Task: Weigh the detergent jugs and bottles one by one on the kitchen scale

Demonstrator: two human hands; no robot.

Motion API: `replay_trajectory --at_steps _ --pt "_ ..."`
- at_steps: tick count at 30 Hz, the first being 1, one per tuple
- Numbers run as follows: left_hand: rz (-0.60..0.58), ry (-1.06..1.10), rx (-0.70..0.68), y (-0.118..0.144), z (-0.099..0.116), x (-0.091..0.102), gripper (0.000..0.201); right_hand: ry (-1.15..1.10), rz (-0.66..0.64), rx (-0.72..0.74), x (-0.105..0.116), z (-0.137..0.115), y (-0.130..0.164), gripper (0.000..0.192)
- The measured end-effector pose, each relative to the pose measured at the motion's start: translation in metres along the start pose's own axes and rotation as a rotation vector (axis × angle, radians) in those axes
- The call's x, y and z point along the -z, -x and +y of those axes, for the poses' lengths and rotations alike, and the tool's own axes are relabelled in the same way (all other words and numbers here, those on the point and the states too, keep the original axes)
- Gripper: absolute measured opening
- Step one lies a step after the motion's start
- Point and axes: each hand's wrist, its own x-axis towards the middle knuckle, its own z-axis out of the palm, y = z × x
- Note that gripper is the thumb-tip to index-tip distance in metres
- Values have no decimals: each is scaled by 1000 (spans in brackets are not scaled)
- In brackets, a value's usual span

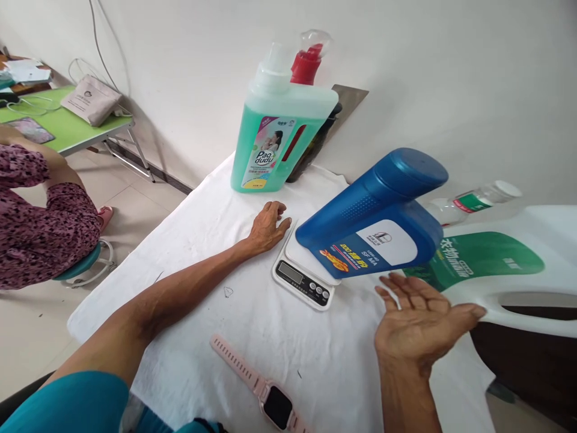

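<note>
Okay, seeing a blue bottle (378,216) on a white scale (304,285), with an empty, loosely curled left hand (268,225) beside the scale and an empty, open right hand (415,319) nearby (maybe to avoid nudging anything).

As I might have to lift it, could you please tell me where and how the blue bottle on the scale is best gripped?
I'd probably wrap the blue bottle at its dotted patch, from the side of the left hand: that textured side faces it, while the white jug stands opposite.
</note>
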Motion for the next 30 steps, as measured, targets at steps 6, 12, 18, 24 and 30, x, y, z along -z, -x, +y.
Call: replay_trajectory --at_steps 6,12,18,24,30 --pt "9 -3 -20 -1 -1 -1 16 77 -48 -35 26 41 15 72" --pt "9 -20 -35 -1 -1 1 18 118 -100 -2 26 42 15 73" --pt "16 -21 -48 -2 -1 1 18 133 -112 -1 28 43 16 76" --pt "2 -25 -36 -1 0 1 18 150 -116 5 28 42 16 74" --pt "-2 -32 -38 -1 1 2 18 157 -139 30 28 45 17 74"
